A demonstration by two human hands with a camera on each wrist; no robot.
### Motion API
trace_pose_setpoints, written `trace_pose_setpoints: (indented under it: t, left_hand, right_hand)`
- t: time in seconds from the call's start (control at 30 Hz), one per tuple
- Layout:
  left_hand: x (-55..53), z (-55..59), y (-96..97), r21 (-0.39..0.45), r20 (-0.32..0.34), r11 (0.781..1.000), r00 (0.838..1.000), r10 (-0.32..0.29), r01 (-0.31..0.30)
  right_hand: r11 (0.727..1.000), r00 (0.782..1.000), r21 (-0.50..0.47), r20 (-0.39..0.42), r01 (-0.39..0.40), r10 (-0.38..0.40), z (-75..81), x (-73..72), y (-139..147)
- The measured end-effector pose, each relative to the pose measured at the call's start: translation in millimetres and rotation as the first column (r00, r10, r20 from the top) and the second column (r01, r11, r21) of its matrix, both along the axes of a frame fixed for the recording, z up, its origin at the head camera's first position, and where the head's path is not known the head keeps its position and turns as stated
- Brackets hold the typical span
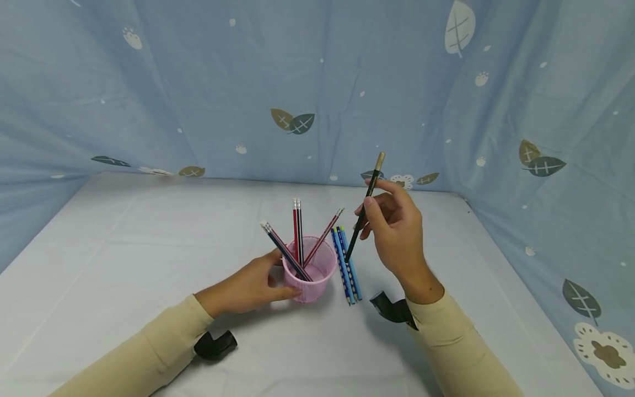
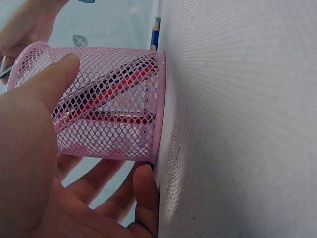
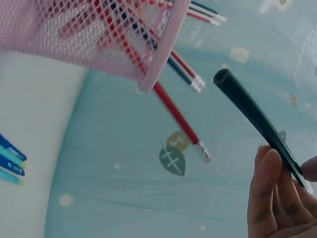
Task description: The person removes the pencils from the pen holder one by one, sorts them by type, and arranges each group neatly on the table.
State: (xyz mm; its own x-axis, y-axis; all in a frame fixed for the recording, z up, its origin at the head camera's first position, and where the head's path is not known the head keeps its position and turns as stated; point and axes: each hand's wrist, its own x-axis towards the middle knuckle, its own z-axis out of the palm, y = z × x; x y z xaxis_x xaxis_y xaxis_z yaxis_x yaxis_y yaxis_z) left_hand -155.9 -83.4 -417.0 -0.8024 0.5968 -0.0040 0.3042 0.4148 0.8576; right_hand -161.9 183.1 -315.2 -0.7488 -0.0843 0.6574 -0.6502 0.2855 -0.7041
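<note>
My left hand (image 1: pixel 250 284) grips a pink mesh pencil cup (image 1: pixel 310 293), thumb on the near side and fingers around the far side. The cup stands on the table, and several red and dark striped pencils (image 1: pixel 300 231) lean inside it, eraser ends up. To the right of the cup, my right hand (image 1: pixel 402 231) pinches a black pencil (image 1: pixel 353 242) with a gold end, tilted in the air. In the right wrist view, the dark lower end of that pencil (image 3: pixel 250 109) is apart from the cup's rim (image 3: pixel 166 44). Several blue pencils (image 1: pixel 340 259) lie between the cup and my right hand.
A white cloth covers the table (image 1: pixel 163 237). Behind it and to the right hangs a blue curtain (image 1: pixel 208 71) with leaf prints. Black wrist mounts (image 1: pixel 216 346) stick out beside both beige sleeves (image 1: pixel 149 350).
</note>
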Motion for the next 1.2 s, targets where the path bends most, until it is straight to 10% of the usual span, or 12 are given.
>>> trace_pose_setpoints:
  t: [0.33,0.57,0.9,1.2]
  left_hand:
    - [1.6,1.5,0.5,0.000,0.008,1.000,1.000,0.007,-0.007]
    - [2.9,5.0,1.7,-0.031,-0.027,0.999,0.999,0.031,-0.032]
    - [4.0,4.3,3.7,-0.019,-0.015,0.998,0.998,0.066,-0.066]
    - [4.1,-0.1,4.7,0.060,-0.095,0.995,0.991,0.090,-0.085]
  right_hand:
    - [1.000,0.955,-0.019,0.296,0.009,-0.003,-8.4,-18.7,8]
    - [0.988,0.821,0.146,0.569,-0.051,-0.042,-23.0,-37.9,17]
    - [0.926,0.649,0.300,0.756,-0.229,-0.085,-54.3,-61.9,37]
    - [0.885,0.566,0.345,0.816,-0.312,-0.118,-69.5,-69.6,46]
